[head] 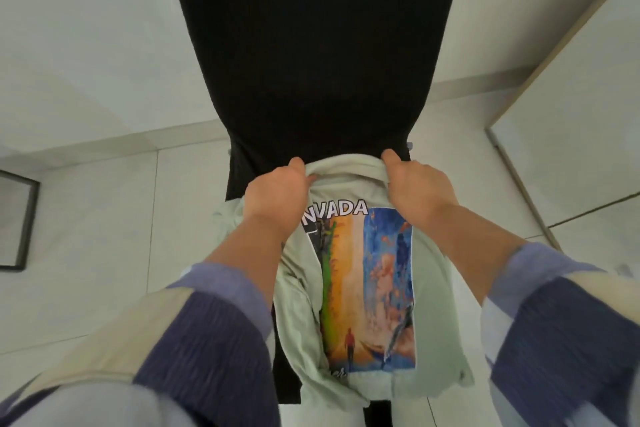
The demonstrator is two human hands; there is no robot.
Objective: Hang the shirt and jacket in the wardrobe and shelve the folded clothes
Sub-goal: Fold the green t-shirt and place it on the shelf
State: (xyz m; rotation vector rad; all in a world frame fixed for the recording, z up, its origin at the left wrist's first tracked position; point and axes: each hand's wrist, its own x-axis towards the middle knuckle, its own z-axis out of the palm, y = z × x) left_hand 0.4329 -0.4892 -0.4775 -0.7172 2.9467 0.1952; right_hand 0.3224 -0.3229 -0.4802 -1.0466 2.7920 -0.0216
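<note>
Shirt (374, 288) was pale green with a colour print and "NVADA" lettering on it, hanging in front of me against a black garment (311, 55). I had both hands up at its collar. Left hand (277, 194) gripped the collar's left side, fingers (310, 179) curled into the fabric, thumb on top. Right hand (420, 184) gripped the right side, thumb over the collar edge, its other fingers hidden behind the cloth, so I couldn't tell how they sat. Shirt's lower hem hung bunched between my blue-and-cream sleeves (207, 333). White wall (86, 45) behind; framed picture (17, 222) at far left.
</note>
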